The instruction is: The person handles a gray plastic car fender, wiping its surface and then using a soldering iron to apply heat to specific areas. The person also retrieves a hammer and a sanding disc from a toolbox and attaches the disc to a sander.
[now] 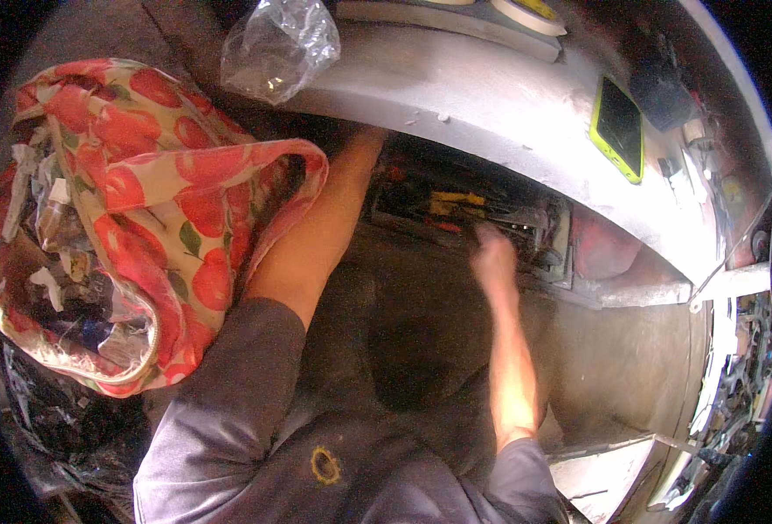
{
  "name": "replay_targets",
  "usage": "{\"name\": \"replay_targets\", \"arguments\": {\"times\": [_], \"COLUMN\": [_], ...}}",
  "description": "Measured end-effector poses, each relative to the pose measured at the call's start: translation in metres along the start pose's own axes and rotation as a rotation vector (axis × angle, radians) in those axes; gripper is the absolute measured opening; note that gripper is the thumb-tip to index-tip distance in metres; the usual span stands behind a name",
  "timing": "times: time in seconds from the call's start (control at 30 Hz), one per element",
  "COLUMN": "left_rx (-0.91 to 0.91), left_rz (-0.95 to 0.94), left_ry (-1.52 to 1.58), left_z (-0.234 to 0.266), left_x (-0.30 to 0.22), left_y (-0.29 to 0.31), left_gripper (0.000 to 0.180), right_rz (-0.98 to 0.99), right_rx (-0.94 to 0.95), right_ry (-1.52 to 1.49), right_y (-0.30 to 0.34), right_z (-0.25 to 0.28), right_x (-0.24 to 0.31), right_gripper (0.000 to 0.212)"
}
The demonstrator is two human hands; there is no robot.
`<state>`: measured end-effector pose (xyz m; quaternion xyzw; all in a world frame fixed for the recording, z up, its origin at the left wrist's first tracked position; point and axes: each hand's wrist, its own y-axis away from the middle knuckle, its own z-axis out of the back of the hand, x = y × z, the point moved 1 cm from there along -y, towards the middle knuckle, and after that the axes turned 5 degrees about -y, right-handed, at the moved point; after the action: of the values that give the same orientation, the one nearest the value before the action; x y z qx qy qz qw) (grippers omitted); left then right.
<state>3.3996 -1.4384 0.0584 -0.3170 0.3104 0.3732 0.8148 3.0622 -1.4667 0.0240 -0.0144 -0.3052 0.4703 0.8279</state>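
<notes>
A tray or drawer of tools [569,231] sits in shadow under the table's edge, and a yellow tool [456,203] stands out among dark and metal ones. My right hand [493,258] is at the tray's near side, close to the tools. Motion smears its fingers, so I cannot make out whether they hold anything. My left forearm [325,223] stretches forward beneath the tabletop, left of the tray. The table's edge hides my left hand.
A fabric bag with a red apple print [167,166], holding scraps, hangs or stands at the left. On the white table [491,96] lie a phone in a yellow-green case [620,131], a clear plastic bag [281,48] and a tape roll [530,16]. An open white box [600,476] stands lower right.
</notes>
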Motion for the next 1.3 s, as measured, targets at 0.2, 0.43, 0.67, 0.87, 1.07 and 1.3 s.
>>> {"name": "replay_targets", "arguments": {"times": [0.2,0.43,0.67,0.87,1.07,1.3], "left_rx": [0.014,0.059,0.102,0.154,0.300,0.357], "left_rz": [0.021,-0.006,-0.007,-0.006,-0.115,0.001], "left_ry": [0.008,-0.002,-0.054,-0.148,-0.540,0.321], "left_z": [0.001,-0.003,-0.007,-0.022,-0.018,0.130], "left_x": [-0.002,0.003,0.007,0.043,0.124,-0.198], "left_y": [0.004,-0.009,-0.027,-0.029,0.040,0.249], "left_gripper": [0.059,0.061,0.063,0.065,0.066,0.035], "right_rz": [0.148,0.189,0.234,0.221,-0.332,-0.865], "right_rx": [0.551,0.520,0.503,0.339,0.180,0.025], "right_ry": [0.286,0.322,0.335,0.172,-0.453,-0.166], "right_y": [-0.039,-0.111,-0.127,-0.090,0.026,0.176], "right_z": [-0.099,-0.154,-0.149,-0.083,0.017,0.236], "right_x": [0.068,0.068,0.072,0.088,0.164,0.290], "right_gripper": [0.019,0.020,0.021,0.021,0.013,0.028]}}
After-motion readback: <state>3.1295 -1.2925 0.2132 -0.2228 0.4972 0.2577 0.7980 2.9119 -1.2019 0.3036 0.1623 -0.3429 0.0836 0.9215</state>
